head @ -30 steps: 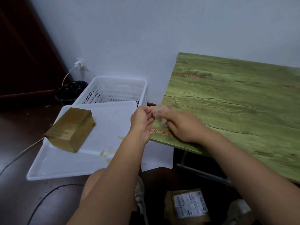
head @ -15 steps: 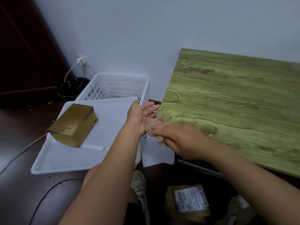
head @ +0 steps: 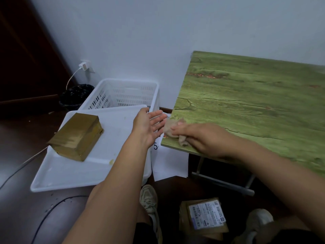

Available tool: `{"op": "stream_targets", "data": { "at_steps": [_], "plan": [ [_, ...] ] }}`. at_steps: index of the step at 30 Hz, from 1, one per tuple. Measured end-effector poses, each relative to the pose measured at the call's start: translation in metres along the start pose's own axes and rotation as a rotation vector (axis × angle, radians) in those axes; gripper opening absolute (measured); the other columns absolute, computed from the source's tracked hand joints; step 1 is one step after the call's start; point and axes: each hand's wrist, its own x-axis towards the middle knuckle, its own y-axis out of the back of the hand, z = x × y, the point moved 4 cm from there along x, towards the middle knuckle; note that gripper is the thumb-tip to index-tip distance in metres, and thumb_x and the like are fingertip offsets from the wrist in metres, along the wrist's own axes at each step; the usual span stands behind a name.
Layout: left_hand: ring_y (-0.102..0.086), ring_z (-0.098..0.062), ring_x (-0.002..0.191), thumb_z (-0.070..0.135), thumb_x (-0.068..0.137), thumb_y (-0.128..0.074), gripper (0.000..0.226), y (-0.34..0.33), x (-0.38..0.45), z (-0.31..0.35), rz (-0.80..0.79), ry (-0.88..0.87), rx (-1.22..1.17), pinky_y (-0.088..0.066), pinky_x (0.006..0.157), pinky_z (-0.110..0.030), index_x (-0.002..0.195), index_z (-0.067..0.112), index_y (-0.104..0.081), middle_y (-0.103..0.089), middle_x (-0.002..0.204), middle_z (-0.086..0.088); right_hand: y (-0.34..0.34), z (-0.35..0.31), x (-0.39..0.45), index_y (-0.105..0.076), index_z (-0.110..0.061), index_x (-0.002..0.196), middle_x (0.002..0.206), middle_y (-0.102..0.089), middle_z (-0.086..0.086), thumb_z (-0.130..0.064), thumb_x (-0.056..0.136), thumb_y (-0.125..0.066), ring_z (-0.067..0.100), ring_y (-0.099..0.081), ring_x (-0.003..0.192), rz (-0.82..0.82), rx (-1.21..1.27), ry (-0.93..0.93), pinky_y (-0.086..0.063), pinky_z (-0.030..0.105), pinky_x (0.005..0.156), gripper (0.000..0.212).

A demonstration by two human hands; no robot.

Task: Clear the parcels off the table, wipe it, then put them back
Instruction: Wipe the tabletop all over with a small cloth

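Observation:
The green wood-grain table (head: pixel 255 95) fills the right side. My right hand (head: pixel 198 138) presses a crumpled beige wipe (head: pixel 171 129) onto the table's front left corner. My left hand (head: pixel 149 125) is held open, palm up and fingers straight, just off that corner beside the wipe. One brown taped parcel (head: pixel 77 136) lies on a white tray (head: pixel 70 173) to the left. Another parcel with a white shipping label (head: pixel 204 217) lies on the floor between my feet.
A white slatted basket (head: pixel 123 92) stands against the wall behind the tray. A black bin (head: pixel 75 95) and a wall charger (head: pixel 84 66) with its cable are further left. A white sheet (head: pixel 168 162) hangs below the table corner. Cables cross the dark floor.
My left hand has opened from a curled pose into a flat palm beside the table corner. My right hand has kept the wipe at that corner, sliding it slightly.

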Motion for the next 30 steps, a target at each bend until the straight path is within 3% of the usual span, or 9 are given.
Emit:
{"op": "stream_targets", "data": {
  "at_steps": [5,10,15,20,23,26,28,30],
  "plan": [
    [-0.063,-0.020,0.096,0.041,0.101,-0.032,0.048,-0.008,0.002,-0.003,-0.058,0.020,0.042,-0.047,0.073,-0.032,0.110,0.010,-0.066,-0.070,0.105,-0.007,0.017,0.039,0.040,-0.048,-0.034,0.141,0.146,-0.048,-0.003,-0.024,0.100,-0.047,0.027,-0.053,0.127,0.008,-0.114,-0.114,-0.044,0.035,0.099,0.042],
    [-0.065,-0.019,0.091,0.040,0.101,-0.034,0.046,-0.013,0.005,-0.001,-0.064,0.022,0.030,-0.049,0.072,-0.033,0.110,0.009,-0.066,-0.071,0.105,-0.008,0.029,0.069,0.071,-0.047,-0.031,0.142,0.134,-0.059,0.009,-0.021,0.101,-0.044,0.037,-0.057,0.113,0.100,-0.139,-0.268,-0.046,0.038,0.087,0.042],
    [-0.065,-0.019,0.090,0.039,0.101,-0.034,0.045,-0.014,0.007,-0.001,-0.060,0.022,0.036,-0.048,0.070,-0.032,0.112,0.008,-0.066,-0.070,0.105,-0.008,0.024,0.064,0.076,-0.039,-0.033,0.146,0.137,-0.055,0.011,-0.015,0.099,-0.038,0.036,-0.059,0.108,0.142,-0.243,-0.374,-0.043,0.037,0.076,0.050],
    [-0.062,-0.019,0.094,0.039,0.100,-0.033,0.045,-0.019,0.009,0.000,-0.056,0.008,0.077,-0.046,0.076,-0.031,0.105,0.010,-0.068,-0.069,0.105,-0.006,0.008,0.021,0.050,-0.039,-0.038,0.143,0.140,-0.054,0.000,-0.022,0.097,-0.038,0.031,-0.062,0.108,0.147,-0.338,-0.249,-0.049,0.036,0.075,0.049],
    [-0.057,-0.017,0.078,0.037,0.100,-0.034,0.043,-0.021,0.007,-0.001,-0.034,-0.002,0.079,-0.044,0.070,-0.029,0.096,0.011,-0.068,-0.068,0.094,-0.005,0.001,0.001,0.032,-0.043,-0.038,0.140,0.140,-0.053,-0.005,-0.024,0.095,-0.041,0.029,-0.061,0.111,0.120,-0.298,-0.146,-0.052,0.041,0.077,0.047],
    [-0.058,-0.020,0.072,0.036,0.100,-0.036,0.043,-0.020,0.005,-0.001,-0.003,-0.018,0.055,-0.046,0.067,-0.030,0.097,0.006,-0.068,-0.067,0.097,-0.010,-0.009,-0.011,0.015,-0.052,-0.032,0.135,0.141,-0.053,-0.006,-0.025,0.092,-0.041,0.028,-0.059,0.117,0.073,-0.209,-0.072,-0.053,0.043,0.080,0.045],
    [-0.063,-0.027,0.083,0.035,0.100,-0.037,0.044,-0.018,0.005,0.000,0.008,-0.027,0.053,-0.051,0.079,-0.036,0.098,0.004,-0.068,-0.068,0.098,-0.013,-0.012,-0.022,0.004,-0.061,-0.028,0.127,0.135,-0.059,-0.003,-0.026,0.087,-0.038,0.026,-0.062,0.117,0.102,-0.162,0.003,-0.057,0.045,0.077,0.046],
    [-0.062,-0.031,0.094,0.035,0.099,-0.038,0.043,-0.018,0.004,-0.001,0.007,-0.041,0.059,-0.050,0.095,-0.043,0.097,0.004,-0.068,-0.069,0.100,-0.015,-0.014,-0.028,-0.005,-0.068,-0.025,0.120,0.128,-0.065,-0.002,-0.025,0.084,-0.037,0.020,-0.063,0.115,0.153,-0.177,0.104,-0.059,0.039,0.072,0.047]
  ]
}}
